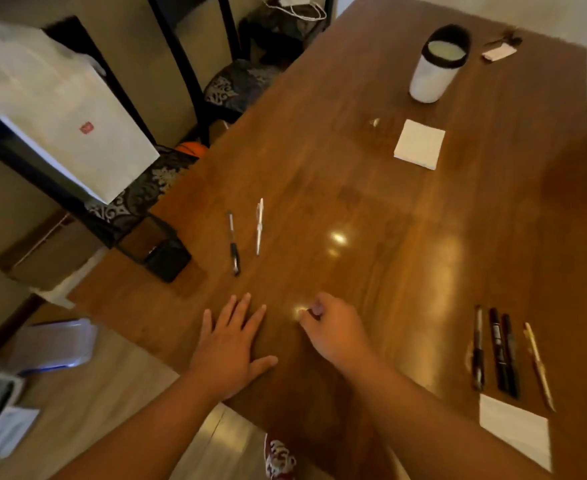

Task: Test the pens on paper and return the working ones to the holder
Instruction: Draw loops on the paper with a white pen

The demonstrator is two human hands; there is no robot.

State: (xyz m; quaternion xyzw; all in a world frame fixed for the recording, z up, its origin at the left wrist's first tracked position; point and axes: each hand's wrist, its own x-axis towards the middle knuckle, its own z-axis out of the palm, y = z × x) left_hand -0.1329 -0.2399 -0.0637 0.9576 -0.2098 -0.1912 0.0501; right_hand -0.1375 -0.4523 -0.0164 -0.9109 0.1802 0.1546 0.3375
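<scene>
Watching first the mesh holder, perching right at the left edge of the table, and risking a tumble to the floor under a careless push or a pen dropped in hard; failing to see into its dark interior, so not knowing whether any pen is already inside. Finding the black pen and the white pen lying loose just right of it, apart from each other, with nothing marking either as tested, and so risking a dud going back among the good ones. Pressing the left hand flat on the wood, fingers straight and spread, gripping nothing. Curling the fingers of the right hand just beside it, with glare at the fingertips making it impossible to tell whether anything small is being pinched. Spotting a white notepad lying well back, needing a long reach. Seeing four pens lying side by side near the right edge, and risking a forearm sweeping them off or into a roll. Making out a sheet of paper just beyond their near ends, blurring at its lower corner.
</scene>
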